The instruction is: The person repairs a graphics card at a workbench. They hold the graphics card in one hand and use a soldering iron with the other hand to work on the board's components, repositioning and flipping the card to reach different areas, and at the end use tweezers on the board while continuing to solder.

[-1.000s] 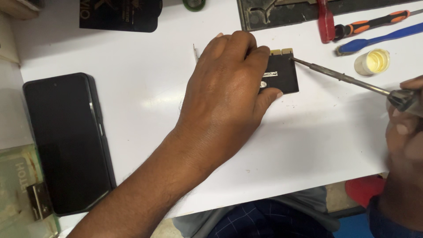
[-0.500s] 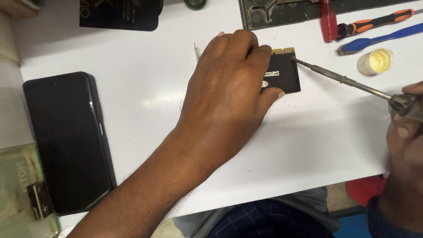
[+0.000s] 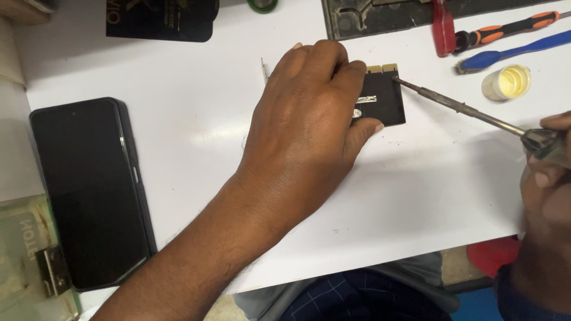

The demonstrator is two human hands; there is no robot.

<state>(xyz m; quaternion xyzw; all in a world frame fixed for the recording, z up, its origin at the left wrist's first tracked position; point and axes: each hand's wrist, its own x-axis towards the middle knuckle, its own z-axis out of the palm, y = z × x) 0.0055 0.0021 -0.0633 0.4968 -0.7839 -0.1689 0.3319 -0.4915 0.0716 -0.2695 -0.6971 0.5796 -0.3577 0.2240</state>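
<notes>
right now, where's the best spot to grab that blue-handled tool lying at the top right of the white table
Grip the blue-handled tool around the middle of its long blue handle, coming down from above with fingers across its width. It lies flat on the white table, slanting up to the right. The orange-and-black screwdriver lies close above it and the small yellowish round cap just below, so a side approach looks cramped.

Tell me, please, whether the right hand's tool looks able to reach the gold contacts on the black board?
Probably yes. The left hand pins the board's left part, leaving the gold contacts uncovered, and the tool held by the right hand already has its tip at that edge.
</notes>
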